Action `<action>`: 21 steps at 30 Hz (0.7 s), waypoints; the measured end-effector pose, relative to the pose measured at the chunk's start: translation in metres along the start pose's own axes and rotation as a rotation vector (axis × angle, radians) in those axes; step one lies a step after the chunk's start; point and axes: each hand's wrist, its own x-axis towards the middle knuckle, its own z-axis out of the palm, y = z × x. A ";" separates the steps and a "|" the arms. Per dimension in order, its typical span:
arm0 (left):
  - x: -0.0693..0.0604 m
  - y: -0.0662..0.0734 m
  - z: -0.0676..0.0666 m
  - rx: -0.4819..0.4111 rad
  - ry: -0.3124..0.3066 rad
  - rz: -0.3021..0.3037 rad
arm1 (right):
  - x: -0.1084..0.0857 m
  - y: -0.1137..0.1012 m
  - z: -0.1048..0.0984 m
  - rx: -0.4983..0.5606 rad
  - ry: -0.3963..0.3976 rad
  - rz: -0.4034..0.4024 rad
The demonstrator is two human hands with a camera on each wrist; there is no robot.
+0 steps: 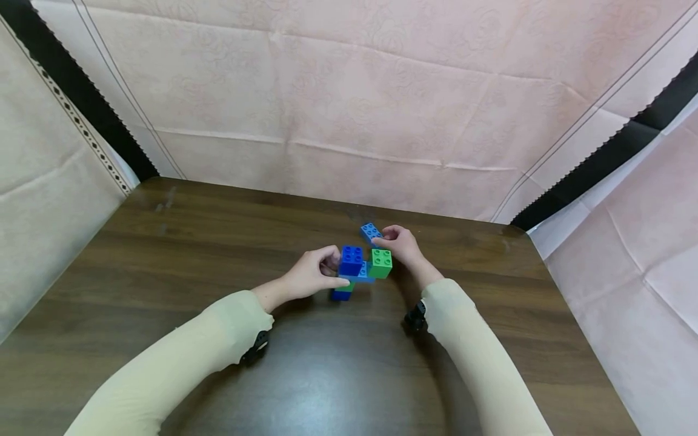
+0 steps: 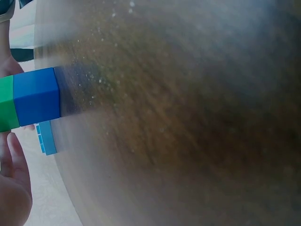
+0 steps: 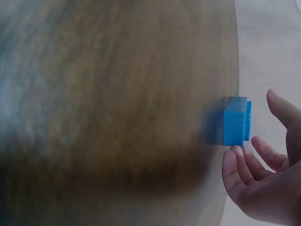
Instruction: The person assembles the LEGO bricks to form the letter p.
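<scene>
In the head view my left hand (image 1: 308,275) grips a stack of toy building bricks from its left side, thumb along the front. The stack has a dark blue brick (image 1: 351,261) on top, a light blue brick (image 1: 364,274) under it, and green and blue bricks (image 1: 341,295) at the base. A green brick (image 1: 380,263) sits at the right end. My right hand (image 1: 400,243) is beside a separate light blue brick (image 1: 370,231) behind the stack. In the right wrist view its fingertips (image 3: 229,160) are at that brick's near end, while the thumb stands apart.
The bricks are on a brown wooden table (image 1: 218,242). Its far edge meets a pale patterned cloth (image 1: 354,109), with more cloth at both sides. A dark device (image 1: 417,316) is strapped at each wrist.
</scene>
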 end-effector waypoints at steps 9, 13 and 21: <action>-0.001 0.001 0.000 0.004 -0.005 -0.006 | 0.007 -0.002 0.009 -0.121 -0.052 0.016; 0.000 0.002 -0.001 0.005 -0.007 -0.013 | 0.006 -0.005 0.010 -0.187 -0.051 0.002; 0.000 0.000 -0.001 0.002 -0.010 -0.011 | 0.002 -0.011 0.010 -0.197 -0.026 0.022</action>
